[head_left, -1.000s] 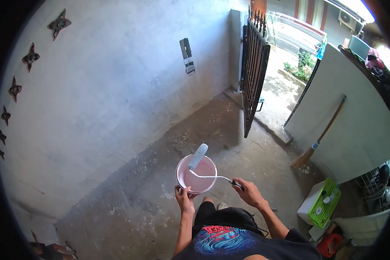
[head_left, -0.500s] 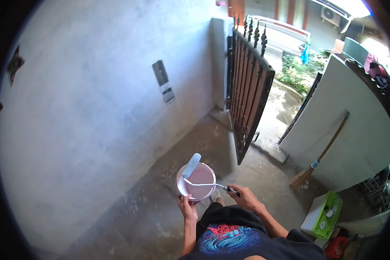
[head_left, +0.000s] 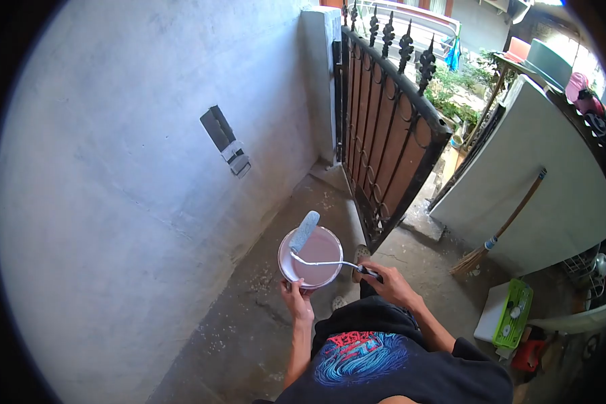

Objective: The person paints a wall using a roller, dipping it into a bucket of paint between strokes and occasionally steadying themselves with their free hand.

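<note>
From here I see the left hand [head_left: 297,301] curled on the near rim of a pink-white bucket [head_left: 324,253], the right hand [head_left: 392,285] closed round the handle of a paint roller [head_left: 305,232] lying across its top; beyond, a broom [head_left: 501,225] leans on the low wall [head_left: 542,178], and farther off a metal gate [head_left: 392,128] stands ajar

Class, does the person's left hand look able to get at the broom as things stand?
Probably not: the left hand holds the bucket, and the broom leans off to the right, beyond the right hand.
</note>
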A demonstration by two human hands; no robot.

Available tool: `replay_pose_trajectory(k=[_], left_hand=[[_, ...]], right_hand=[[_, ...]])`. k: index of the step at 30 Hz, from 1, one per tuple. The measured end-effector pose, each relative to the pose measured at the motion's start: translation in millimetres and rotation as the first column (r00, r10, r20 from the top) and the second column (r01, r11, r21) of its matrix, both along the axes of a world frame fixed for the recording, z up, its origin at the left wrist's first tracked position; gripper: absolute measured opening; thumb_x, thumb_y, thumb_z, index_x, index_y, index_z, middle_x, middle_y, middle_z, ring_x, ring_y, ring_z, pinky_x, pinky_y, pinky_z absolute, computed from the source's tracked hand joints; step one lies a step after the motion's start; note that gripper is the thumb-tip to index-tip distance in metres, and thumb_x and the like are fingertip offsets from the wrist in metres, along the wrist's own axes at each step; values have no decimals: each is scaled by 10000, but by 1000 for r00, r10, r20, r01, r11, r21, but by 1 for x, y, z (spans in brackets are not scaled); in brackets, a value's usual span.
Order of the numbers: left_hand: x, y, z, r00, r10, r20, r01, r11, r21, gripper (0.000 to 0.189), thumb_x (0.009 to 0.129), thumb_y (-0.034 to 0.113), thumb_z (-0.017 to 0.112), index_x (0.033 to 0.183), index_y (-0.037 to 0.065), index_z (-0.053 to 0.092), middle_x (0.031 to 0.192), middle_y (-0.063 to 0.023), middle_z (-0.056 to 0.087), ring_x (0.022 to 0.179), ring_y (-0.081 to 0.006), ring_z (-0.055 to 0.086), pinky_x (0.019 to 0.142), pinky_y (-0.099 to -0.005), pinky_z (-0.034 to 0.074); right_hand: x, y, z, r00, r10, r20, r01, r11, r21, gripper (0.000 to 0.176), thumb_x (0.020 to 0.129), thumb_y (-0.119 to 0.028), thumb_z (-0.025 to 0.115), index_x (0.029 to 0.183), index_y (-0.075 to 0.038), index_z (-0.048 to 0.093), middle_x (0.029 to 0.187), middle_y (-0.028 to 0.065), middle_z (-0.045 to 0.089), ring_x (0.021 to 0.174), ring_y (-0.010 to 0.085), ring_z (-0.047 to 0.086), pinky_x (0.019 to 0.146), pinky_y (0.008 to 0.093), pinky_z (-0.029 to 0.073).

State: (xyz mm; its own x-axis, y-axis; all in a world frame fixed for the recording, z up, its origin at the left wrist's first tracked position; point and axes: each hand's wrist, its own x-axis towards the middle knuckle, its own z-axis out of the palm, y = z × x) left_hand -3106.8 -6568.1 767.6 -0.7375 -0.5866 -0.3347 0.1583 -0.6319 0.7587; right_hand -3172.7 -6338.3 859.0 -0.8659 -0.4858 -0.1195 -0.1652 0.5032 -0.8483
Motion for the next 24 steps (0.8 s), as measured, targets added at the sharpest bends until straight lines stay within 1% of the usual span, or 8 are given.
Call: replay_pose_trajectory(k=[10, 13, 15, 16, 18, 20, 22, 24], left_hand=[[-61, -49, -40, 998, 56, 41, -59, 996, 65, 390, 788, 63, 592, 1113, 80, 378, 1057, -103, 522, 843, -197, 605, 596, -352, 569], [-89, -66, -45, 994, 91, 61, -95, 993, 68, 404, 788, 64, 593, 1125, 83, 371, 1060, -108, 523, 844, -198, 601, 592, -348, 560], [-106, -76, -51, 991, 111, 76, -116, 990, 77, 412, 787, 65, 594, 1132, 84, 369, 1062, -110, 523, 846, -198, 599, 594, -346, 555], [-115, -81, -56, 989, 105, 101, -110, 993, 52, 429, 780, 98, 597, 1150, 94, 381, 1073, -101, 517, 881, -212, 593, 626, -358, 549], [-134, -90, -69, 986, 96, 138, -101, 994, 34, 448, 772, 131, 600, 1168, 104, 392, 1084, -92, 510, 916, -227, 587, 658, -371, 542], [-165, -98, -80, 980, 120, 159, -132, 989, 66, 400, 796, 70, 586, 1132, 86, 369, 1088, -92, 514, 887, -199, 588, 636, -347, 547], [-198, -102, -101, 978, 124, 168, -138, 988, 74, 400, 800, 69, 583, 1138, 86, 370, 1093, -89, 511, 891, -201, 587, 644, -350, 547], [-235, -103, -126, 974, 144, 176, -158, 985, 72, 400, 805, 68, 580, 1145, 86, 370, 1097, -85, 508, 896, -202, 586, 651, -354, 546]], right_hand=[[-82, -55, -18, 997, 71, -15, -71, 997, 18, 322, 904, -200, 581, 1203, -79, 571, 1008, 173, 647, 901, 380, 619, 789, 431, 470], [-118, -72, -28, 997, 75, 37, -76, 997, 28, 332, 904, -207, 585, 1205, -68, 567, 1029, 162, 653, 925, 367, 626, 805, 410, 473], [-142, -84, -35, 996, 64, 66, -67, 997, 41, 341, 904, -204, 596, 1204, -45, 563, 1043, 173, 654, 940, 326, 643, 804, 389, 482], [-153, -89, -41, 995, 73, 75, -76, 996, 44, 341, 904, -204, 596, 1204, -45, 563, 1043, 173, 654, 940, 326, 643, 804, 389, 482], [-176, -99, -56, 999, -25, 46, 28, 998, -52, 318, 904, -189, 608, 1165, -10, 581, 1009, 190, 666, 928, 289, 659, 783, 371, 491], [-211, -108, -61, 997, -26, 66, 30, 998, -51, 302, 905, -182, 610, 1143, 3, 592, 976, 188, 673, 905, 277, 663, 770, 360, 494], [-254, -116, -65, 997, -15, 75, 19, 998, -54, 287, 906, -174, 612, 1121, 16, 602, 943, 186, 680, 882, 265, 667, 758, 350, 497], [-304, -125, -69, 988, -37, 152, 37, 999, 8, 266, 905, -176, 616, 1087, 17, 618, 898, 169, 684, 841, 263, 666, 743, 333, 494]])
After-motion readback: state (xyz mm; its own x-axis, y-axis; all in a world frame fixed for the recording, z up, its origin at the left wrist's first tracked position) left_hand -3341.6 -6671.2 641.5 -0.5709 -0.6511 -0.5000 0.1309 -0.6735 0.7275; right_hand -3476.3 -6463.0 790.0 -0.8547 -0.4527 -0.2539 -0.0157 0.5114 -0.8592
